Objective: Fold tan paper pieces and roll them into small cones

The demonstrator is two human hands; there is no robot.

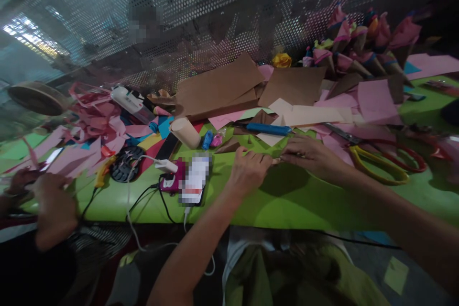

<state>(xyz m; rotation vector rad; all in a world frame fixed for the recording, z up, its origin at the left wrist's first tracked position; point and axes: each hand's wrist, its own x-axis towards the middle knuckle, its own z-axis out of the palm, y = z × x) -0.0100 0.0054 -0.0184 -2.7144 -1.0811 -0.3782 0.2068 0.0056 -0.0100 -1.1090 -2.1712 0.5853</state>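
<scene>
Above the green tabletop (287,205), my left hand (250,168) and my right hand (309,154) meet with fingers curled and pinched. Between their fingertips is a small pale bit that I cannot make out. Just beyond my hands lies a blue craft knife or pen-like tool (268,128), resting on paper scraps. Brown scraps of paper (229,145) are close to my left hand. To the right of my right hand, large scissors (380,165) with yellow and red handles lie on the table, blades toward the paper pile.
A phone (195,179) is cabled beside a magenta power socket (172,181). A yellow glue gun (103,172), a paper roll (185,133) and brown cardboard (218,86) lie around. Paper flowers (358,40) stand back right. Another person's hand (53,189) works at left.
</scene>
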